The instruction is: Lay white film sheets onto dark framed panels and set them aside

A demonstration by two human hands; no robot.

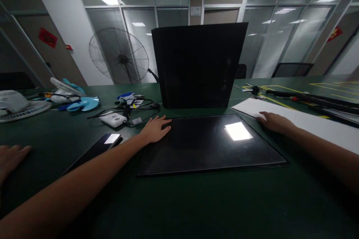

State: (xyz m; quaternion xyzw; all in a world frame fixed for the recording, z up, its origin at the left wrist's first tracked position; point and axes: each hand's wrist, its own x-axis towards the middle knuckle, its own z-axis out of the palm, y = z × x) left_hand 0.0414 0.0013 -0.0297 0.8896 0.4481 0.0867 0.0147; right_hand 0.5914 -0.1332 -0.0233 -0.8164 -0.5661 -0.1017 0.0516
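Note:
A flat glossy black panel (207, 145) lies on the dark green table (179, 201) in front of me. My left hand (155, 128) rests flat, fingers spread, on the panel's far left corner. My right hand (273, 121) lies palm down at the panel's far right corner, touching the near edge of a white sheet (308, 121). Neither hand holds anything. Behind the panel a stack of black panels (198, 65) stands upright.
A black phone (97, 149) lies left of the panel. Farther left are a white device with cables (113, 118), blue fan parts (82, 102) and a white fan grille (25, 109). Another person's hand (9, 157) rests at the left edge. Black rods (311, 99) lie at far right.

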